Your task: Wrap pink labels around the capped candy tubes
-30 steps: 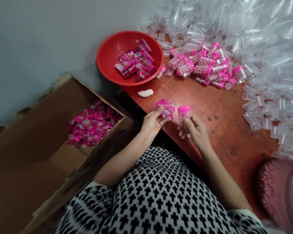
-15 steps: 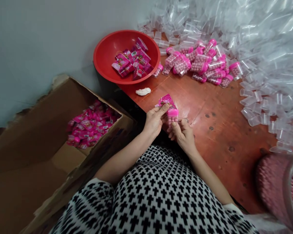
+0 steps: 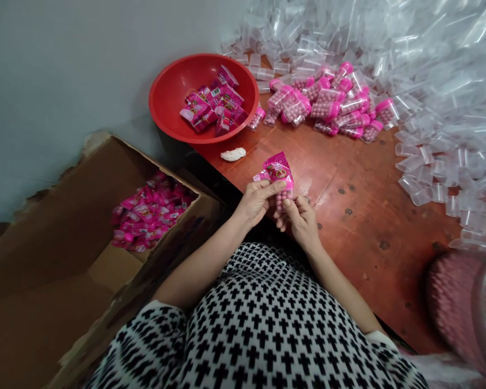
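Observation:
Over the table's near edge I hold a small clear candy tube (image 3: 282, 201) filled with pink balls. A printed pink wrapper (image 3: 279, 165) covers its cap end, with the far part of the wrapper standing out beyond it. My left hand (image 3: 256, 203) is closed, its thumb pressing the wrapper against the tube. My right hand (image 3: 305, 222) pinches the tube's near end between thumb and fingers. Some of the fingers of both hands are hidden behind the tube.
A red bowl (image 3: 162, 116) holds several pink wrappers, near a white lump (image 3: 233, 155). Filled tubes (image 3: 328, 102) and empty clear tubes (image 3: 421, 162) lie on the table (image 3: 348, 183). A cardboard box (image 3: 117, 267) with wrapped tubes stands left; a tub of pink balls (image 3: 453, 302) right.
The wrapper has come down over the tube's pink cap, and its print now faces up. My left thumb has shifted onto it. The right hand still pinches the near end.

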`<state>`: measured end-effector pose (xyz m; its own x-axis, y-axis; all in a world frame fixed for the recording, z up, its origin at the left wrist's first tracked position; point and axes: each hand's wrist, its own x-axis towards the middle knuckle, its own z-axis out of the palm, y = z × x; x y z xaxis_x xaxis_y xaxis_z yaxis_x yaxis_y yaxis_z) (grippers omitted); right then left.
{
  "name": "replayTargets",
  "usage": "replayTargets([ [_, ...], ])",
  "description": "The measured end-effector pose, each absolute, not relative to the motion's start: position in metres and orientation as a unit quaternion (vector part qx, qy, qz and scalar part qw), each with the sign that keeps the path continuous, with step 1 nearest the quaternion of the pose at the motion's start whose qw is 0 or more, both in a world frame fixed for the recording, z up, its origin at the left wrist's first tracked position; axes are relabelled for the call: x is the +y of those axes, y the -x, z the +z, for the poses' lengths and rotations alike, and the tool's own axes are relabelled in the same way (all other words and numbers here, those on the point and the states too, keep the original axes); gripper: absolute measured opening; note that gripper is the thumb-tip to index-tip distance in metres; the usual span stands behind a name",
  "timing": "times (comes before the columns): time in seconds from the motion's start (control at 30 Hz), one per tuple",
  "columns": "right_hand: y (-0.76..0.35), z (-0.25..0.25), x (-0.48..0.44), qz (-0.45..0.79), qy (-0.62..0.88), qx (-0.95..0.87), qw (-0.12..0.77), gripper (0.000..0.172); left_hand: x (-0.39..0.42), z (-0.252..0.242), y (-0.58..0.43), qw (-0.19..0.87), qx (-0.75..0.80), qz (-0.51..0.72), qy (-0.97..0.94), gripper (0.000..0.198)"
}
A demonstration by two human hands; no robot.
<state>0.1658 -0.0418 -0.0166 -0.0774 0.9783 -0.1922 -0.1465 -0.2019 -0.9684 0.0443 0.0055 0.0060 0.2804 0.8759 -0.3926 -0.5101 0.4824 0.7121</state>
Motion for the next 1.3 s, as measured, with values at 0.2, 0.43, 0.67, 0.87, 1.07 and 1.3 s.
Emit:
replayTargets([
  [0.2,-0.165,-0.013,-0.039,0.597,0.499,-0.402,0.482,0.036,0.008,0.009,-0.040,0.758,0.411,0.414,-0.292,0.033],
  [0.43,-0.167,-0.016,-0.039,0.643,0.473,-0.385,0.463,0.035,0.002,0.009,-0.038,0.744,0.417,0.422,-0.308,0.034],
  [0.67,-0.166,-0.014,-0.042,0.527,0.520,-0.479,0.472,0.028,0.000,0.010,-0.044,0.723,0.426,0.475,-0.266,0.037],
  [0.87,-0.161,-0.017,-0.042,0.674,0.456,-0.324,0.483,0.038,-0.011,0.004,-0.043,0.789,0.370,0.386,-0.303,0.043],
  [1.07,-0.164,-0.016,-0.043,0.690,0.417,-0.305,0.508,0.042,-0.006,0.006,-0.043,0.741,0.411,0.472,-0.246,0.038],
  [1.3,-0.167,-0.016,-0.037,0.667,0.438,-0.299,0.524,0.044,-0.015,0.003,-0.049,0.786,0.374,0.449,-0.203,0.039],
])
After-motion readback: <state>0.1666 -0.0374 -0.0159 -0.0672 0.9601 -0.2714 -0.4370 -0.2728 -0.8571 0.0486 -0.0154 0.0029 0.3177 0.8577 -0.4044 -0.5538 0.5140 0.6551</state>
